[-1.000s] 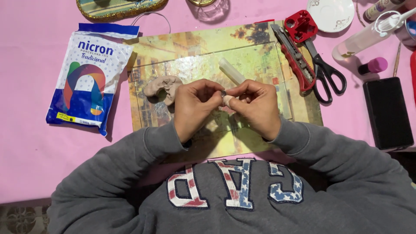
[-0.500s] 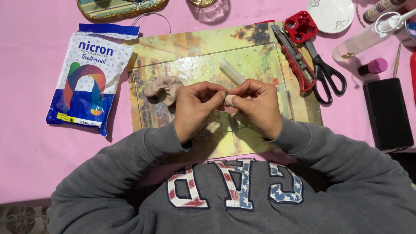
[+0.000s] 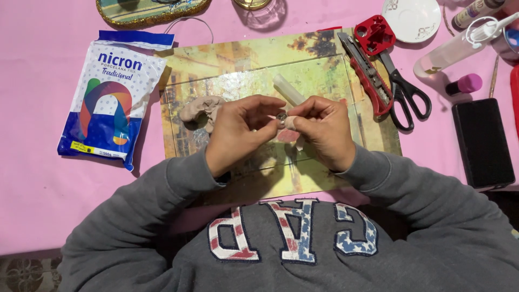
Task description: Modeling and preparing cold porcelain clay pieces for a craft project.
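Fingers: the fingertips (image 3: 270, 115) of both hands meet over the middle of the board, pinched narrow around one small piece.
Left hand (image 3: 238, 132): thumb and forefinger close on the near side of the piece; the rest of the hand curls loosely.
Right hand (image 3: 324, 130): it grips the other end of the same piece from the right.
Piece held: a small lump of beige modelling clay (image 3: 286, 121) with a little round silvery object (image 3: 281, 116) set into its end, lifted just above the board and touching nothing else.
State of the work: the round object appears seated in the lump, yet the lump looks rough and unfinished, so shaping seems only partly done.
Stock left: a larger wrinkled wad of the same beige clay (image 3: 199, 110) lies unused on the board, left of the hands.
Roller: a short clear plastic cylinder (image 3: 288, 89) rests on the board just beyond the fingers, untouched.
Work surface: a rectangular board printed with a yellow-green painted scene under a clear sheet (image 3: 227, 65), lying on the pink-covered table (image 3: 32, 184).
Left of the board: a white and blue plastic bag of clay (image 3: 111, 103), lying flat.
Right of the board: a red utility knife (image 3: 365, 73) and black-handled scissors (image 3: 403, 89) side by side, both idle; farther right a black rectangular case (image 3: 483, 141).
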